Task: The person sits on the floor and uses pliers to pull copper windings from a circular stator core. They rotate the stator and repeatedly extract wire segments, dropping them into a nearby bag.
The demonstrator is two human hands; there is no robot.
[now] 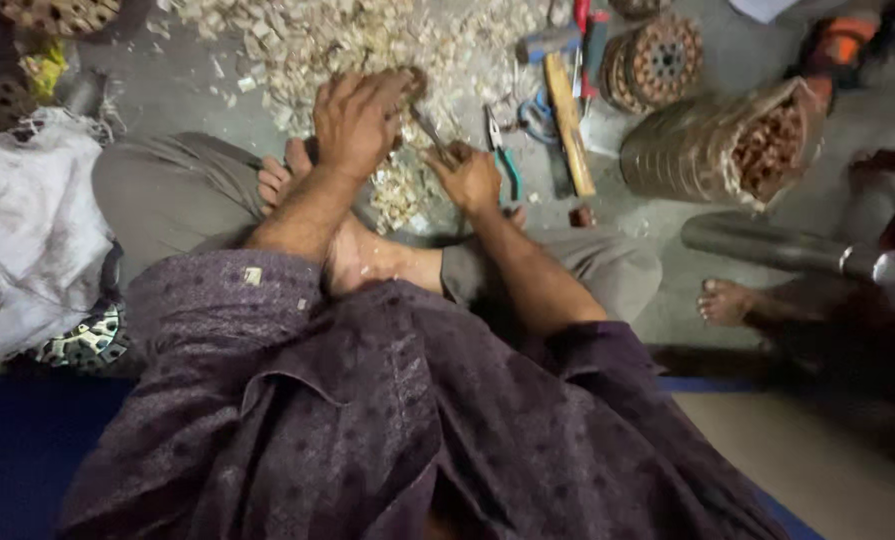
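Observation:
I sit cross-legged on the floor in a purple patterned shirt. My left hand [357,122] lies palm down over a round object that it mostly hides, at the edge of a heap of pale scraps [347,40]. My right hand [467,178] grips a thin metal tool [429,128] that points up-left toward the left hand. My bare foot [279,180] rests just under the left wrist.
Pliers with teal handles [502,155], a wooden-handled hammer [567,120], a round wound stator [657,60] and a large cylindrical stator stack [707,150] lie to the right. A metal pipe [787,250] and another person's bare foot [724,300] are at right. A white sack [27,230] sits left.

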